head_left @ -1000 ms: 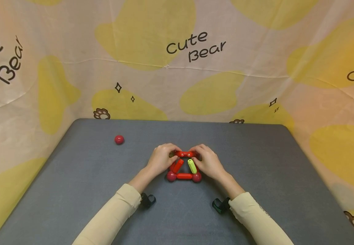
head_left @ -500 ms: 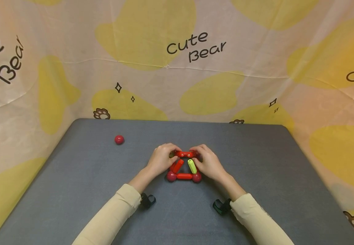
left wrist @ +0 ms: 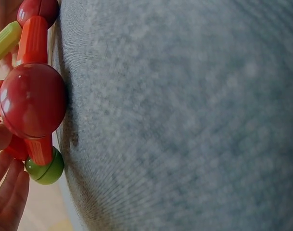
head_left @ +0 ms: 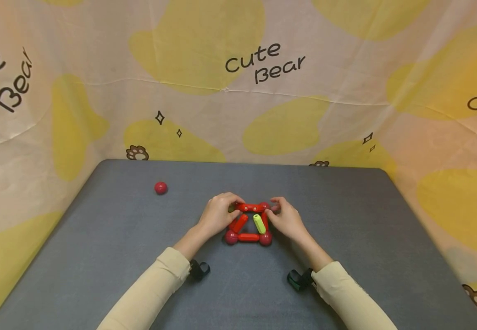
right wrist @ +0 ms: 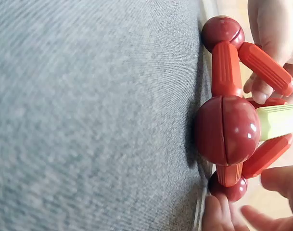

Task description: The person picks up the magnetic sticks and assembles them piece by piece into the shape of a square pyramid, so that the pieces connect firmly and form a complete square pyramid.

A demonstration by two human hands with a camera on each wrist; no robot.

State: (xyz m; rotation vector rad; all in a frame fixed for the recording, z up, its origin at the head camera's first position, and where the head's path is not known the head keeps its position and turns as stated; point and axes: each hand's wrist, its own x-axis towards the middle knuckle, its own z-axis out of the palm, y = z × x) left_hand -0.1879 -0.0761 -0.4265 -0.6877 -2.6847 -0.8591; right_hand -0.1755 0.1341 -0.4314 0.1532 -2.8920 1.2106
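A frame of magnetic rods and balls stands on the grey table (head_left: 205,302). Red rods (head_left: 248,237) join its corner balls: a red ball (head_left: 231,237) front left, another front right, a third (head_left: 264,206) back right, and a green ball (left wrist: 46,168) back left. Two red rods (head_left: 255,208) lean inward from the back corners; another red rod (head_left: 240,223) and a yellow-green rod (head_left: 259,223) rise from the front ones. My left hand (head_left: 217,213) pinches the back-left leaning rod, partly hidden. My right hand (head_left: 286,218) is beside the back-right ball, its fingers spread apart.
A loose red ball (head_left: 161,188) lies at the back left of the table. A patterned cloth (head_left: 205,110) hangs behind and along both sides. Dark straps (head_left: 199,270) sit at the wrists.
My right hand has drawn back to the right and its fingers have spread, uncovering the back-right red ball. My left hand and the frame have stayed in place.
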